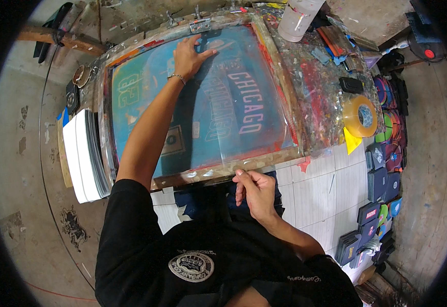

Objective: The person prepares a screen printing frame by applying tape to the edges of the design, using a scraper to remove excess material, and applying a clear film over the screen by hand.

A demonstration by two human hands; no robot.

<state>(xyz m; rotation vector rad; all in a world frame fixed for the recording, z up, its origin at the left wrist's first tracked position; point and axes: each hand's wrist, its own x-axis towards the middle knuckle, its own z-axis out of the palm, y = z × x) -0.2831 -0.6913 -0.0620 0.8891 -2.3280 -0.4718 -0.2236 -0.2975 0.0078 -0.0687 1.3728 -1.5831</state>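
Note:
A silk-screen printing frame (279, 107) lies on the bench before me, its wooden sides smeared with paint and its blue-green mesh bearing lettering and designs. My left hand (188, 57) reaches over the far part of the mesh, thumb and fingers spread, a bracelet at the wrist. Whether its fingertips press on the mesh I cannot tell. Beside the near wooden edge, my right hand (258, 193) is closed, thumb and forefinger pinched together. Anything between those fingers is too small or hidden to make out. A faint straight line crosses the lower mesh, perhaps a clear film edge.
A white stack of sheets (82, 156) stands left of the frame. On the paint-spattered bench (310, 102) to the right are a roll of clear tape (359, 116), a black case (352, 85) and a whitish bucket (300, 20). Piles of printed pieces (382, 179) line the floor at right.

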